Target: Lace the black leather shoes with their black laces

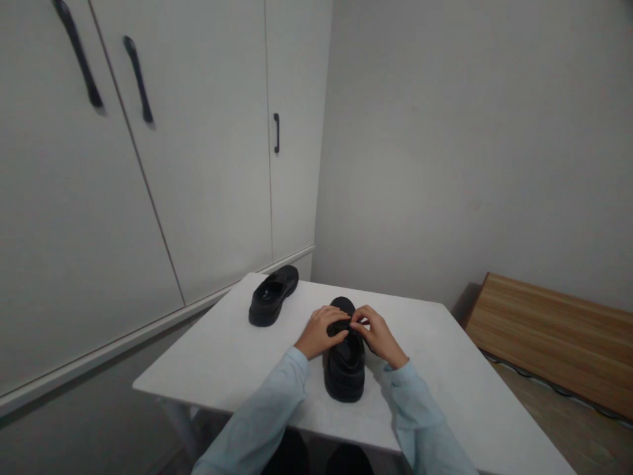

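Note:
A black shoe (345,382) sits upright on the white table in front of me, heel toward me and toe pointing away. My left hand (322,332) lies over its upper from the left, fingers across the top and thumb at the opening, gripping it. From the other side, my right hand (376,335) pinches a dark part at the top of the shoe, near the front of the opening. That pinched part is too small and dark to make out clearly. A second black shoe (266,309) stands at the table's back left corner, apart from both hands.
The white table (222,369) reaches back to a white cabinet (208,171) with dark handles on the left. A grey wall (445,145) rises behind it. On the right, beyond the table's edge, is a wood-grain board (554,336).

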`<move>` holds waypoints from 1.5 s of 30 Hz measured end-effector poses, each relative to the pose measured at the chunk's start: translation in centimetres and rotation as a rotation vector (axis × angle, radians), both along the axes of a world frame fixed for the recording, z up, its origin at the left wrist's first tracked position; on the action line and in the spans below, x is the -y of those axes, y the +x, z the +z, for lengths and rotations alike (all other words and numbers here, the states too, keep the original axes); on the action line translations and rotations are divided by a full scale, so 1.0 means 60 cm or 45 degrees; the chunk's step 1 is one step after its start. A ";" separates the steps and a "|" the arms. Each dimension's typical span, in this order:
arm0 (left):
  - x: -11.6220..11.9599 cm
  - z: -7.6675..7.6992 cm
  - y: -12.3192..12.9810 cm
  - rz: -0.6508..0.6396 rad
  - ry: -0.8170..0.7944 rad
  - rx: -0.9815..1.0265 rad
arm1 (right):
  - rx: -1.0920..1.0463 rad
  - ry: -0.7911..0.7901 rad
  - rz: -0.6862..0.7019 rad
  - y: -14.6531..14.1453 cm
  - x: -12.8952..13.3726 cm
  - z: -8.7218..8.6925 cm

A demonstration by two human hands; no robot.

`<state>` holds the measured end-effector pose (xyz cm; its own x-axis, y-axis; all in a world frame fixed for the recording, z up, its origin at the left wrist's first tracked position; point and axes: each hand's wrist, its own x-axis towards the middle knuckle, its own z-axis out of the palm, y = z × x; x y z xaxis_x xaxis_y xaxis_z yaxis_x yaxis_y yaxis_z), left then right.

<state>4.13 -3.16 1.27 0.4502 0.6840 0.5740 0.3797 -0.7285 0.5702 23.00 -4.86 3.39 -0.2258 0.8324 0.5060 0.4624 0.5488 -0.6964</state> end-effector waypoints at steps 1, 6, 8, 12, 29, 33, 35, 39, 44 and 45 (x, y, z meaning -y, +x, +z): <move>0.000 0.000 0.000 0.000 -0.004 0.001 | 0.050 0.003 0.007 0.000 -0.002 0.006; 0.000 -0.001 -0.001 0.006 -0.004 -0.009 | 0.267 -0.033 0.025 -0.001 -0.013 0.032; 0.000 -0.001 -0.002 0.002 0.003 -0.015 | 0.292 -0.037 0.025 -0.003 -0.016 0.039; 0.000 -0.001 -0.002 0.009 0.000 -0.018 | 0.229 -0.019 0.010 -0.011 -0.021 0.036; 0.006 0.005 0.000 0.028 -0.035 -0.034 | -0.033 -0.209 0.093 0.013 -0.018 -0.002; 0.004 0.004 -0.001 0.019 -0.029 -0.031 | -0.086 -0.205 0.076 0.012 -0.015 0.005; 0.004 0.004 -0.001 0.017 -0.028 -0.031 | -0.107 -0.211 0.067 0.012 -0.014 0.008; 0.004 0.004 -0.001 0.015 -0.023 -0.024 | -0.180 -0.208 0.096 0.010 -0.013 0.010; 0.003 0.003 -0.001 0.004 -0.016 -0.013 | -0.326 -0.287 0.182 0.006 -0.016 0.006; 0.002 0.003 0.000 0.004 -0.018 -0.011 | -0.361 -0.318 0.193 0.005 -0.016 0.006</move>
